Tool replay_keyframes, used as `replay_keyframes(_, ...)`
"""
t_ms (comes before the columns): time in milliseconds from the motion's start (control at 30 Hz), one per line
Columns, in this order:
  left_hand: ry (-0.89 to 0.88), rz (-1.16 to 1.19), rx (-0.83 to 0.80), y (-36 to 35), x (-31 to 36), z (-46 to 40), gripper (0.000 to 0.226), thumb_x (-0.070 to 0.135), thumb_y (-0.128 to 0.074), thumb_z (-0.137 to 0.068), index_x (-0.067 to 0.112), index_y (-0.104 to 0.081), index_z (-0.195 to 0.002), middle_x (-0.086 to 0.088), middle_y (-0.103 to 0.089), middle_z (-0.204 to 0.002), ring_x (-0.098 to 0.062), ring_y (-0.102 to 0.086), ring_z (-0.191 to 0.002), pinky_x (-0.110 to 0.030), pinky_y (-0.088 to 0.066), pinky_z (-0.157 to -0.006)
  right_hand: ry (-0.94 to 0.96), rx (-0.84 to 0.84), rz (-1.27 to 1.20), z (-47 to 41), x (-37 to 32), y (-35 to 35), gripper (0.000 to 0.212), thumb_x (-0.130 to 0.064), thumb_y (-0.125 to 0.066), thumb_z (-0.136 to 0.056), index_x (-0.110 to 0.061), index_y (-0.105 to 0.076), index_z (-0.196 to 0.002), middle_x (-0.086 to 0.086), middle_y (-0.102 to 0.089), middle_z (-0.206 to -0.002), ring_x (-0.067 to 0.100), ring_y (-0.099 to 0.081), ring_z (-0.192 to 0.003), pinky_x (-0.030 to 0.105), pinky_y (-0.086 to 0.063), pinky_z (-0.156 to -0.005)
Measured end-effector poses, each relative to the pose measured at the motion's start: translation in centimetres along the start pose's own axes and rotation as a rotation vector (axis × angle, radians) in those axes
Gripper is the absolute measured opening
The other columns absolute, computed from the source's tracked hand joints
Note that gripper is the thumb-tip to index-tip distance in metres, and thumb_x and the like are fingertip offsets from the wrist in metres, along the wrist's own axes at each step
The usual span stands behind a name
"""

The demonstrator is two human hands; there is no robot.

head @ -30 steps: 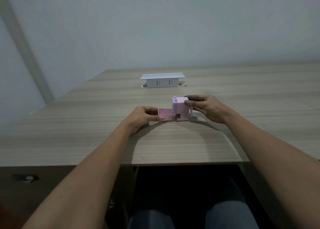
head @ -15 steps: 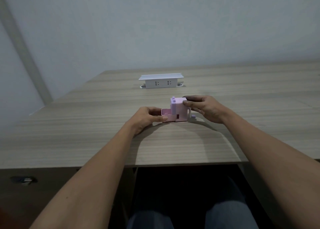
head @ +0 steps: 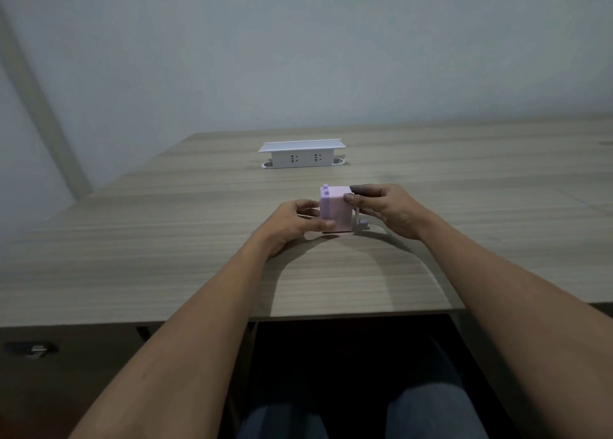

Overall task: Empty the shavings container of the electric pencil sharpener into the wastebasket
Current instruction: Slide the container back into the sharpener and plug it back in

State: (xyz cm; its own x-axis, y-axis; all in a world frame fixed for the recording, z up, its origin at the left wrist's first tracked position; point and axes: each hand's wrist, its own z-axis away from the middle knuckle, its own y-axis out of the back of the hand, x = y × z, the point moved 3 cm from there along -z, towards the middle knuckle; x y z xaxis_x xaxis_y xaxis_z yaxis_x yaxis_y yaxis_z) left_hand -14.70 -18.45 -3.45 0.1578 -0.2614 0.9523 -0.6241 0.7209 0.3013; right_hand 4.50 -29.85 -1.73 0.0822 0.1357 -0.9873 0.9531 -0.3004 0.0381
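Head view shows the pink pencil sharpener point(head: 335, 209) standing upright on the wooden desk point(head: 166, 256), near the front edge and between 2 hands. The right hand point(head: 384, 208) closes on the top right corner of the sharpener, thumb in front and fingers over the back, bracing the body. The left hand point(head: 295, 221) presses against the lower left side, fingertips at the spot where the shavings drawer sits; the drawer itself looks flush with the body, so whether the fingers truly pinch it cannot be told. Judging by this, the step in hand is working that drawer along its slot. To do it well, the right hand should hold the body flat on the desk while the left moves the drawer straight and level, without twisting, so it does not jam or spill. A small crank point(head: 361, 223) sticks out on the right, just under the right hand, and could snag a finger. A white socket box point(head: 302, 154) sits well behind and blocks nothing. No wastebasket is in sight.
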Motion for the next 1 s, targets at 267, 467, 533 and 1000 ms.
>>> replay_keyframes(267,-0.111,0.086,0.075,0.2,0.6,-0.5,0.051,0.020,-0.086,-0.080,0.012,-0.071,-0.128,-0.004,-0.078,-0.116,-0.017,-0.075,-0.103,-0.025,-0.059,-0.080,0.024,-0.055,0.115,-0.1,0.3,1.2,0.043,-0.009,-0.080,-0.082,-0.005,-0.072,-0.124,0.012,-0.076,-0.119,0.021,-0.072,-0.107,0.036,-0.059,-0.093)
replay_keyframes(467,-0.137,0.057,0.107,1.1,2.4,-3.8,0.052,0.013,-0.084,-0.080,0.007,-0.069,-0.130,-0.006,-0.076,-0.119,-0.022,-0.072,-0.112,-0.031,-0.058,-0.096,0.064,-0.025,0.145,-3.0,-0.8,2.5,0.046,-0.013,-0.082,-0.081,-0.009,-0.072,-0.125,0.005,-0.077,-0.118,0.016,-0.071,-0.111,0.026,-0.052,-0.093)
replay_keyframes(533,-0.148,0.054,0.104,1.5,3.2,-5.3,0.051,0.010,-0.083,-0.081,0.006,-0.069,-0.130,-0.007,-0.076,-0.121,-0.021,-0.072,-0.113,-0.025,-0.059,-0.092,0.063,-0.017,0.143,-4.6,-1.1,3.0,0.047,-0.015,-0.084,-0.080,-0.011,-0.073,-0.125,0.005,-0.078,-0.117,0.019,-0.070,-0.115,0.029,-0.052,-0.095)
replay_keyframes(1000,-0.170,0.076,0.232,5.7,4.0,-18.0,0.062,0.017,-0.087,-0.077,0.005,-0.064,-0.134,-0.010,-0.074,-0.121,-0.023,-0.070,-0.115,-0.035,-0.055,-0.101,0.135,0.042,0.116,-17.2,-2.4,5.9,0.045,-0.005,-0.079,-0.083,-0.006,-0.070,-0.127,0.010,-0.075,-0.119,0.014,-0.071,-0.101,0.029,-0.056,-0.089)
